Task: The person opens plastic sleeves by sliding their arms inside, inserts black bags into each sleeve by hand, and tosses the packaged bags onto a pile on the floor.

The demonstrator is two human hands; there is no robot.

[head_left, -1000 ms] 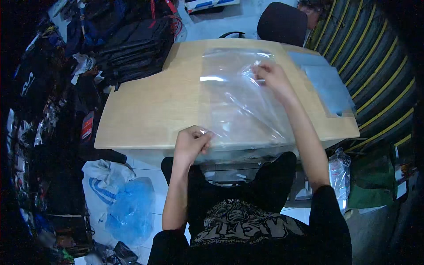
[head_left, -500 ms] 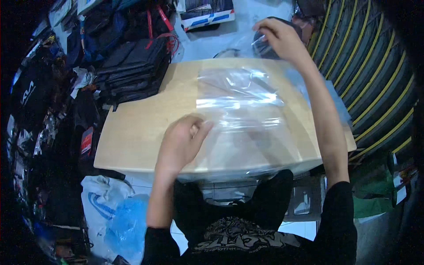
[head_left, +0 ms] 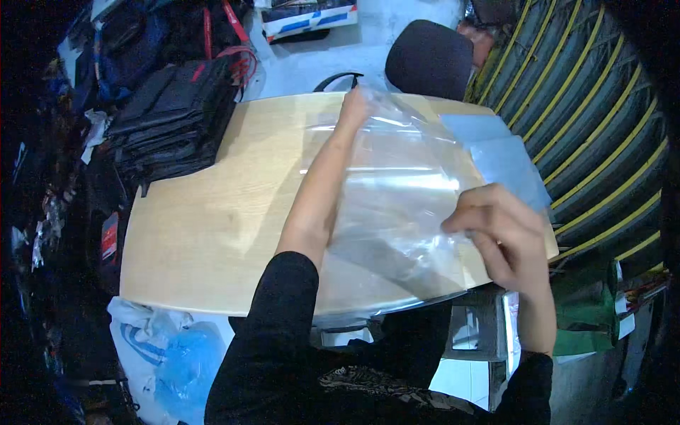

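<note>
A large clear plastic sheet (head_left: 397,180) lies over the middle and right of the pale wooden table (head_left: 205,234), shiny and creased, its near side reaching the table's front edge. My left arm stretches across the table, and my left hand (head_left: 356,108) is closed on the far end of the sheet, small and partly veiled by the glare. By the sheet's right side, my right hand (head_left: 504,230) is bent with thumb and fingers together at the plastic, somewhat smeared by motion. It appears to pinch the sheet's edge.
A stack of black folded cases (head_left: 166,117) sits at the table's far left. Pale blue plastic sheets (head_left: 496,152) lie along the right edge. Tyres with yellow stripes (head_left: 595,134) stand to the right. A dark chair (head_left: 430,57) is beyond the table; a blue plastic bag (head_left: 190,368) lies below left.
My right hand has come from beyond the far edge back to the sheet's near right side. The left hand has gone from the near left to the sheet's far end. The view has shifted slightly.
</note>
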